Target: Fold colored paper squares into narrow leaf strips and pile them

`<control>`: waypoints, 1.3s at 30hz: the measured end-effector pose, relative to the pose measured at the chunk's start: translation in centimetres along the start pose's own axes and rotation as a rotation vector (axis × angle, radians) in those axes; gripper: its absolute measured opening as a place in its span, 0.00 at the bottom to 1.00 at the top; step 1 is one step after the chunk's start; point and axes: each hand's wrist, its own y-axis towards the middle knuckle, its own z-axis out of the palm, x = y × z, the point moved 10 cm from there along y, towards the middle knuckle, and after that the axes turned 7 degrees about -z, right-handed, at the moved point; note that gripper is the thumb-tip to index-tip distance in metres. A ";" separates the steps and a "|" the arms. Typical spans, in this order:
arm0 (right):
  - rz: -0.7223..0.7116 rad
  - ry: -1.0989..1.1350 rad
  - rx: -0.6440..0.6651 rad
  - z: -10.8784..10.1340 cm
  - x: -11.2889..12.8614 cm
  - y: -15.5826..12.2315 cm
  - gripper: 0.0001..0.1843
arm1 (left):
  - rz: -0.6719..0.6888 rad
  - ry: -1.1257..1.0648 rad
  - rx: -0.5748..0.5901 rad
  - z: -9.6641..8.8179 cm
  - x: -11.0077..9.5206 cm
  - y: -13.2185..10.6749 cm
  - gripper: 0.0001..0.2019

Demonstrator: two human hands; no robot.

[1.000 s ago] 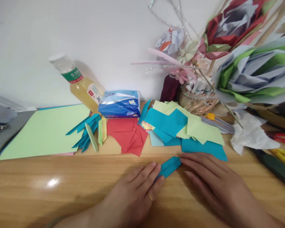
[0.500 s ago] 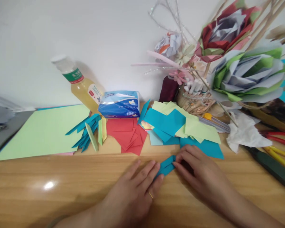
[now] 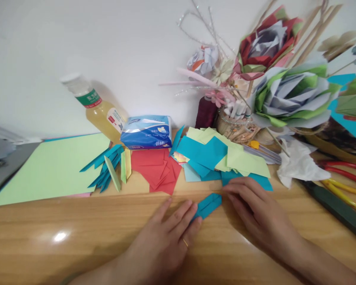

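A small folded strip of blue paper (image 3: 208, 206) lies slanted on the wooden table, with creases and a fold line along its length. My left hand (image 3: 169, 233) lies flat with fingers spread, and its fingertips press the strip's lower left end onto the table. A ring shows on one finger. Just off the strip's upper right end is my right hand (image 3: 255, 213), its fingers loosely curved and nothing seen between them. Beyond that hand lies a loose pile of blue sheets (image 3: 204, 152) and light green sheets (image 3: 249, 160).
Red paper pieces (image 3: 157, 170), folded blue strips (image 3: 106, 166) and a large green sheet (image 3: 53, 168) lie along the back. Behind stand a drink bottle (image 3: 101, 114), a tissue pack (image 3: 146, 132) and paper flowers (image 3: 293, 95). At right are a crumpled tissue (image 3: 299, 164) and a dark green tool (image 3: 332, 202).
My right hand has let go of the strip's upper right end and moved slightly away to the right. The left hand still presses the strip. The view has shifted a little.
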 end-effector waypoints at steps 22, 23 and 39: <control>-0.337 -0.452 0.234 2.8 6.6 -2.5 0.29 | -0.025 -0.081 0.161 1.0 0.2 -0.1 0.22; -0.344 -0.453 0.242 2.9 6.6 -2.6 0.30 | -0.015 -0.095 0.178 1.2 0.1 -0.2 0.22; -0.305 -0.443 0.268 3.2 6.4 -3.3 0.34 | 0.013 -0.106 0.138 1.0 0.2 -0.6 0.25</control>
